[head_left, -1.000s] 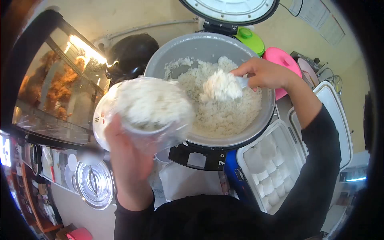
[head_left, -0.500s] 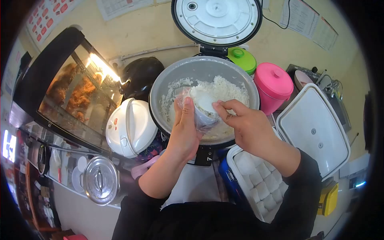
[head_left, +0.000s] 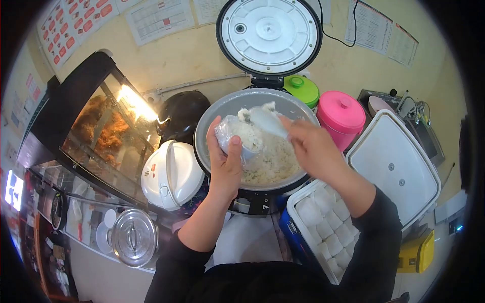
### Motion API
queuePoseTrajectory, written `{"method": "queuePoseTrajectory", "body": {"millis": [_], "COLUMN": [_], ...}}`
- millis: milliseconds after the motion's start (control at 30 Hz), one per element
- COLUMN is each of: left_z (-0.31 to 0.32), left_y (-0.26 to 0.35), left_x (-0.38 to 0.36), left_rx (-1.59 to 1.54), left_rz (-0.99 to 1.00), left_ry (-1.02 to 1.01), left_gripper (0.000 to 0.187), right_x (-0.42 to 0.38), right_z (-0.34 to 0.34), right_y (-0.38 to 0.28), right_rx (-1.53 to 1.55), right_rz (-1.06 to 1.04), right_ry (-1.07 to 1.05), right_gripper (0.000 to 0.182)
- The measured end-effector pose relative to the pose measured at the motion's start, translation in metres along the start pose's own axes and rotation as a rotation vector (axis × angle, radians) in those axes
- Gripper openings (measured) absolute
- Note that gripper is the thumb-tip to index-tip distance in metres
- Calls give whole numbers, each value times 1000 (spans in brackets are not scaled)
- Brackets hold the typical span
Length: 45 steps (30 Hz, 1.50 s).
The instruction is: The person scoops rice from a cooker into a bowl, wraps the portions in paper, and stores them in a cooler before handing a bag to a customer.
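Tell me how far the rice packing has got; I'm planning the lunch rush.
Done: wrapped rice portions already fill the open cooler. In hand: the left hand holds a part-filled bag over the rice cooker while the right hand scoops with a paddle. Left: plenty of rice remains.

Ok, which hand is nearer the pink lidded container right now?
Right. The right hand holds the rice paddle over the cooker just left of the pink lidded container; the left hand holds the rice bag farther left.
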<state>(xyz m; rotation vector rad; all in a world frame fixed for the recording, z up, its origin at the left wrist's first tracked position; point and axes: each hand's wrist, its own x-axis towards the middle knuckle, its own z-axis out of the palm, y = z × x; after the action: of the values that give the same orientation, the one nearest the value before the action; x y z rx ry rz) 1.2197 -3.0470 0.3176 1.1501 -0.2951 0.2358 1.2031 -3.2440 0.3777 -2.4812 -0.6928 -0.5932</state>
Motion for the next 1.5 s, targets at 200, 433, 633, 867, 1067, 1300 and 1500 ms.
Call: {"method": "queuePoseTrajectory", "body": {"millis": [200, 433, 633, 867, 1067, 1300, 1500], "left_z": [2, -2, -22, -16, -20, -40, -54], "left_y": [-11, -6, -10, -16, -4, 40, 72], "left_x": [-3, 1, 6, 4, 3, -32, -97], "left_rx": [75, -26, -207, -126, 157, -230, -479], "left_rz": [159, 144, 60, 135, 247, 157, -74], "left_ry": [38, 30, 149, 72, 56, 44, -83], "left_gripper": [57, 55, 47, 50, 59, 81, 94], "right_x": [-18, -7, 21, 12, 13, 27, -36], "right_z": [22, 35, 38, 59, 42, 8, -14], "right_y": [-49, -39, 3, -21, -45, -3, -72], "right_rx": [-100, -68, 151, 546, 311, 143, 181], "right_rz": [34, -9, 346, 139, 146, 258, 239], "right_ry": [-158, -133, -115, -36, -114, -100, -88], "right_gripper": [67, 65, 54, 46, 48, 34, 6]}}
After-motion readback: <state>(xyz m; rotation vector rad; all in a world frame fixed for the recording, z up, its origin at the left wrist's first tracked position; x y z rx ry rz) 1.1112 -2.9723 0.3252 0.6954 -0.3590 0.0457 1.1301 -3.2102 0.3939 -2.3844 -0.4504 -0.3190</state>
